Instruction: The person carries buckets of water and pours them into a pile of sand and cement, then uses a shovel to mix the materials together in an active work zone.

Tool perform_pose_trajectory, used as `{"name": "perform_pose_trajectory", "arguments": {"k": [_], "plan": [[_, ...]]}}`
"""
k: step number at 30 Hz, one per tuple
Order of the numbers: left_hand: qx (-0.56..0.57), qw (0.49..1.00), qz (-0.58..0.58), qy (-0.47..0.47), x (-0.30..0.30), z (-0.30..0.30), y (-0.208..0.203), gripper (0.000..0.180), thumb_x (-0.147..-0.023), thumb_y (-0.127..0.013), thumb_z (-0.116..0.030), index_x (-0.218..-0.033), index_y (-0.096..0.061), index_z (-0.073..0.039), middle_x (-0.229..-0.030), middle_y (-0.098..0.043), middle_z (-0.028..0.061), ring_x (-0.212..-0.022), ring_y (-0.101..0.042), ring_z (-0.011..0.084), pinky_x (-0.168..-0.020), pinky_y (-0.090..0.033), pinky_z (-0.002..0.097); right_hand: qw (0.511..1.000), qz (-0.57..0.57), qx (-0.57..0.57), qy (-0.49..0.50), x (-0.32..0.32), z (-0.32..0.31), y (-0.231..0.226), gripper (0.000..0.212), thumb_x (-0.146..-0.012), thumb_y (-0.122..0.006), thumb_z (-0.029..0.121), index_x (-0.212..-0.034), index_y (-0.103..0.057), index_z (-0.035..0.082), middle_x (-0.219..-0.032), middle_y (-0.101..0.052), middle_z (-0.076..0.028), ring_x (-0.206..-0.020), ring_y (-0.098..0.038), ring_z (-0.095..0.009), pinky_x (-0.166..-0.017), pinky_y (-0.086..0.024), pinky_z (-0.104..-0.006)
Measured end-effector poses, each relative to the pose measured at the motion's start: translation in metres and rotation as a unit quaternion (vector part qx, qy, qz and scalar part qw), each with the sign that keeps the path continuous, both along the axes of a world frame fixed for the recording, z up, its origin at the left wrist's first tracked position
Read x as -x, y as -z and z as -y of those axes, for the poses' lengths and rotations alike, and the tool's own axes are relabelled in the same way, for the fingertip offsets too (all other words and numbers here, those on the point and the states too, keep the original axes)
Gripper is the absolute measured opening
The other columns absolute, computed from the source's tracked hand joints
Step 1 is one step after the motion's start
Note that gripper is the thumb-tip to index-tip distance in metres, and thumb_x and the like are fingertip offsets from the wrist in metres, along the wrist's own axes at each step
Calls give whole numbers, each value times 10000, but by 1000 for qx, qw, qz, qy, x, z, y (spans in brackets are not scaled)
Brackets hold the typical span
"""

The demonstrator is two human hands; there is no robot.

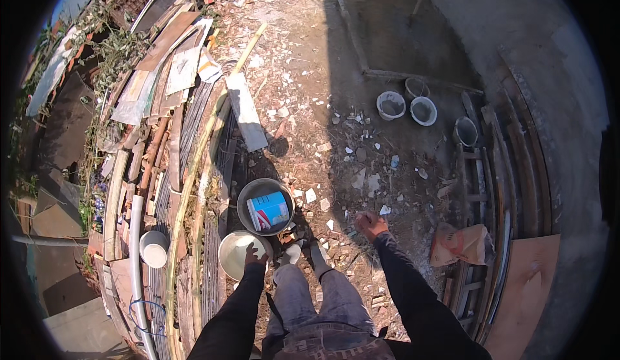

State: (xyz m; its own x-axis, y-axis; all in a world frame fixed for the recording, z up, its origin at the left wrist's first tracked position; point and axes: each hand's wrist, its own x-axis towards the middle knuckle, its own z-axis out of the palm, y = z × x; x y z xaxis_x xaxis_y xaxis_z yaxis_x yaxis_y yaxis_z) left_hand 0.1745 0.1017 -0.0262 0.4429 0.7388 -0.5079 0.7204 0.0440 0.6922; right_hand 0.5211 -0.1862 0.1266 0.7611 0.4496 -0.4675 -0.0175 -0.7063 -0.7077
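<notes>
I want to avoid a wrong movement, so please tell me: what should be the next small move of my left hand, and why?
Probably close the left hand on the near rim of the pale tub: its fingers are spread at the tub's right side, while the right hand is well away.

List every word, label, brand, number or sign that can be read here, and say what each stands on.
No text reads clearly enough to quote.
Blue package in the dark bucket: printed markings, too small and blurred to read.
Brown paper sack at the right: reddish printing, too blurred to read.
Pale bucket by the left hand: no lettering shows.
</notes>
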Motion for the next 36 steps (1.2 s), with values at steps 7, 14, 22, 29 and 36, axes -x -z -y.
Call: {"name": "perform_pose_trajectory", "arguments": {"k": [7, 14, 22, 29, 36], "plan": [[7, 982, -189, 16, -161, -94, 116, 1171, -421, -899, -520, -1338, -361, -29, -1247, -549, 183, -1166, -535, 331, -991, -425, 390, 931, -177, 69, 310, 165, 243, 164, 219, -910, -552, 221, -997, -598, 25, -794, -634, -81, -622, -614, -172, -496, -527, -280], [-118, 934, -301, -154, -191, -98, 192, 924, -624, -848, -437, -1320, -396, -31, -1172, -596, 177, -1089, -579, 341, -913, -482, 419, 866, -311, 383, -86, 326, 263, 142, 404, -801, -627, 411, -970, -682, 48, -922, -688, -154, -896, -662, -276, -822, -509, -366], [121, 940, -100, -304, -128, -157, 211, 705, -850, -556, -555, -1243, -511, 28, -1067, -637, 230, -910, -655, 364, -749, -536, 415, 956, -257, 74, 119, 198, -10, 120, 314, -932, -561, 286, -1109, -604, 31, -915, -670, -84, -819, -640, -147, -688, -512, -291], [113, 964, -183, -158, -127, -207, 175, 1032, -639, -532, -851, -1035, -650, 95, -1011, -669, 229, -993, -637, 335, -854, -490, 415, 974, -164, 100, 118, 157, -29, 68, 315, -918, -568, 291, -1065, -642, 22, -918, -689, -82, -853, -650, -166, -764, -515, -338], [67, 970, -234, -6, -211, -184, 79, 1110, -583, -586, -846, -1102, -599, 135, -1114, -620, 280, -1100, -586, 343, -920, -450, 392, 967, -102, 219, 78, 267, 126, 102, 386, -833, -522, 451, -786, -672, 99, -749, -662, -72, -744, -642, -228, -752, -508, -369]]}}
